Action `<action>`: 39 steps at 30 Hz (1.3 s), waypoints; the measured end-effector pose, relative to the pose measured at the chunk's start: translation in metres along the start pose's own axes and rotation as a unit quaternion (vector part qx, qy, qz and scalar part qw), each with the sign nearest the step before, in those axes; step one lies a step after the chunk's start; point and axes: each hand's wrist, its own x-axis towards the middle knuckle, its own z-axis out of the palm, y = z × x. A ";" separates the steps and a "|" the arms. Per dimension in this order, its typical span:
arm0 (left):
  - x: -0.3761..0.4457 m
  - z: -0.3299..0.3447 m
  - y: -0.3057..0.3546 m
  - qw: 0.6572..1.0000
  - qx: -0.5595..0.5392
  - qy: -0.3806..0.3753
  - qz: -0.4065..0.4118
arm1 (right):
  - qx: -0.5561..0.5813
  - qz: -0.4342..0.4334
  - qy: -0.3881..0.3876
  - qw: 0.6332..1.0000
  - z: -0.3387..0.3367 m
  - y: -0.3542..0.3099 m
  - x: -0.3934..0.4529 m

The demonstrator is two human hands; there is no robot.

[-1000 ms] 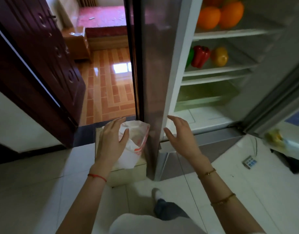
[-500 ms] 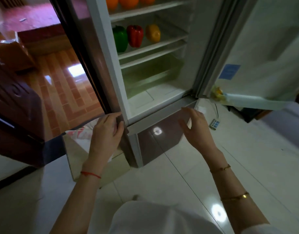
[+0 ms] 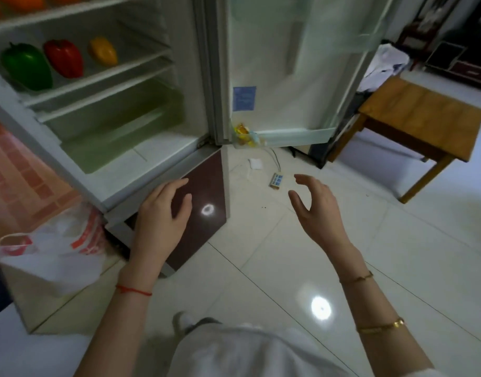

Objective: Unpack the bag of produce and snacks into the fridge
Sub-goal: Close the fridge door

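Now your left hand has let go of the bag, which sits near-left beside the fridge; both hands, the right hand included, hang empty with fingers spread, so unpacking pauses.

We can see both forearms bare, no sleeves down there. The left hand has a thin red string bracelet tied at the wrist. The right hand side gets more jewellery — one slim gold bangle near the wrist and a second gold bangle further up the forearm. Down at the bottom edge there's a white garment, blurry, and a bit of a light shoe — that's about all we can make out.
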 end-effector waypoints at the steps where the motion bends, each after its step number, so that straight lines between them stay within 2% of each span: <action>1: 0.000 0.011 0.013 1.000 -0.003 -0.006 0.004 | 0.001 0.005 0.004 1.000 -0.009 0.013 -0.002; 8: 0.021 0.070 0.084 0.998 -0.029 -0.023 0.051 | 0.000 0.038 0.024 0.999 -0.057 0.085 0.012; 15: 0.078 0.115 0.141 0.995 -0.037 -0.013 0.092 | 0.013 0.040 0.064 0.997 -0.087 0.130 0.069; 32: 0.274 0.218 0.268 0.971 -0.016 0.134 0.195 | 0.021 -0.027 0.123 0.992 -0.148 0.227 0.302; 39: 0.324 0.251 0.309 0.966 0.057 0.147 0.206 | 0.058 -0.020 0.096 0.994 -0.162 0.259 0.393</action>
